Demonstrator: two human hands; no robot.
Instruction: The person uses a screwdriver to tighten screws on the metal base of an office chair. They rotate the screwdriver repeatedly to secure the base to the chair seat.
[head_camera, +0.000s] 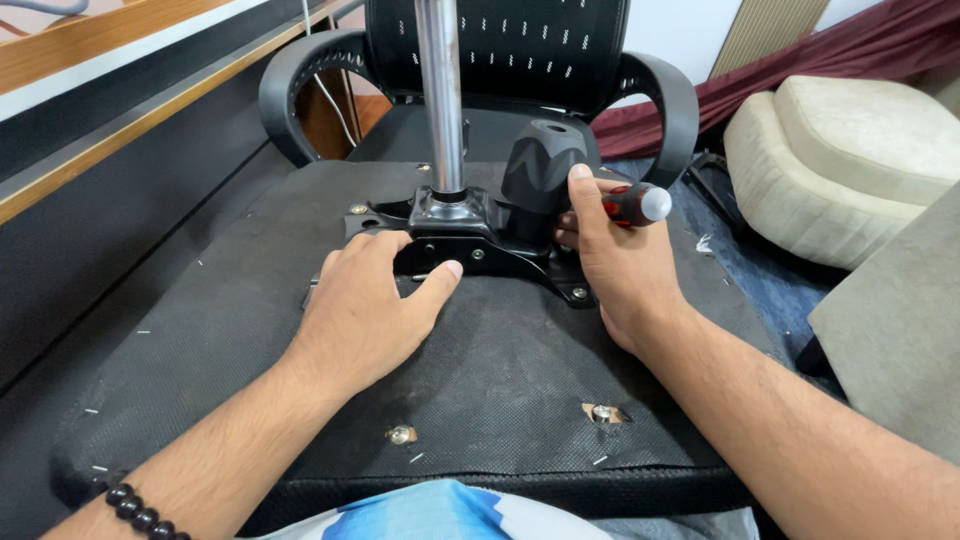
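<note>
An office chair lies upside down in front of me, its black fabric seat underside (500, 360) facing up. A black metal mechanism plate (470, 245) is bolted at its middle, with a chrome gas cylinder (440, 90) rising from it and a black tension knob (540, 175) beside it. My left hand (365, 305) rests flat on the plate's left side, thumb on its front edge. My right hand (615, 255) grips a screwdriver with a red and black handle (635, 203), thumb pressed against the knob. The screwdriver's tip is hidden behind my fingers.
The chair's black armrests (290, 85) and mesh backrest (500, 45) lie beyond the seat. A wooden-edged dark panel (110, 140) runs along the left. Cream cushions (840, 160) and a maroon cloth (800, 60) sit at right, a grey cushion (900, 320) nearer. Two bolt holes (402, 434) show near the seat's front edge.
</note>
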